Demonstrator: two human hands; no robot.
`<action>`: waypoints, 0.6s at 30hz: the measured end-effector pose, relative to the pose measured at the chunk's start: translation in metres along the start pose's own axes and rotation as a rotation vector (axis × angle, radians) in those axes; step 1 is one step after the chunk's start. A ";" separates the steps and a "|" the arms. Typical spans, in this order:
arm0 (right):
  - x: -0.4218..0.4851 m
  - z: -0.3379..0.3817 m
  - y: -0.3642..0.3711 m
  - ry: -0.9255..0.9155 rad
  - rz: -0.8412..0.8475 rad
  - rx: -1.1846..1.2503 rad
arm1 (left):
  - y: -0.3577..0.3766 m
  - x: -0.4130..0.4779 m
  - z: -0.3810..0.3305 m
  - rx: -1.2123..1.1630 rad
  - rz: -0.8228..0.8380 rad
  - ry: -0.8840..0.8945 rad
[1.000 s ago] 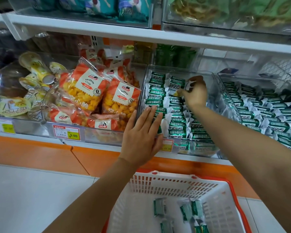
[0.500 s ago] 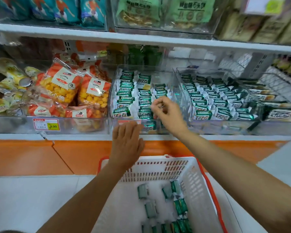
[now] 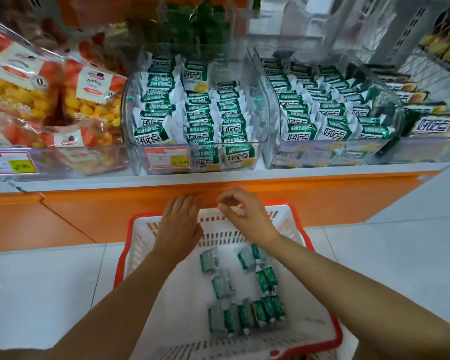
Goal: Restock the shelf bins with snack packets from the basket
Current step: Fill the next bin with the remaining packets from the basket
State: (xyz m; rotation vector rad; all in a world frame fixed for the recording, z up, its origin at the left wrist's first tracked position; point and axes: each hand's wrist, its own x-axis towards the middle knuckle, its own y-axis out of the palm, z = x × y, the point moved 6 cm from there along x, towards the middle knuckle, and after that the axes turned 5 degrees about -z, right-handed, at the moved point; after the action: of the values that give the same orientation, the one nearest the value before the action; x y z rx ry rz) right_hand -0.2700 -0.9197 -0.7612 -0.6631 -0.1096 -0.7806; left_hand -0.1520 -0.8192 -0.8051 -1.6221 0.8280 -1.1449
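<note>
**Entry: middle bin, restocking round.**

- **Right hand** [image 3: 242,216]: a second ago it was deep in the middle bin [image 3: 257,120], setting a packet among the rows. Now it hangs over the far edge of the basket [image 3: 218,237]. The fingers are loosely curled with the thumb near the fingertips. No packet shows in them, though blur softens the detail.
- **Left hand** [image 3: 178,224]: it has dropped from the bin's front to the same basket edge, fingers straight and together, holding nothing.
- **Stock:** about a dozen green packets [image 3: 260,311] lie loose on the basket floor, below and apart from both hands. The bin shows three rows, with room at the back of the right-hand row.
- **Reading:** one placement looks complete and both hands are free — the next pick from the basket seems due. A good share of the load remains.
</note>
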 end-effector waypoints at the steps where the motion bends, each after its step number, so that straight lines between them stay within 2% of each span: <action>1: -0.006 -0.019 0.010 0.047 0.036 -0.023 | 0.006 -0.001 0.002 0.003 0.001 -0.004; 7: -0.050 -0.115 0.072 0.257 0.294 -0.171 | 0.039 -0.013 0.018 0.012 -0.037 -0.048; 12: -0.093 -0.172 0.109 0.522 0.458 -0.299 | 0.069 -0.031 0.033 0.012 -0.005 -0.068; 18: -0.133 -0.204 0.139 0.624 0.693 -0.390 | 0.080 -0.034 0.035 0.025 -0.040 -0.075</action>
State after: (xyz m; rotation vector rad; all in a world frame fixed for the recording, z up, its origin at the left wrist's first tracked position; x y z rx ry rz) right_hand -0.2999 -0.8862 -1.0382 -0.7307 0.8224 -0.3011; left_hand -0.1306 -0.8036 -0.8949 -1.6571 0.7332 -1.1110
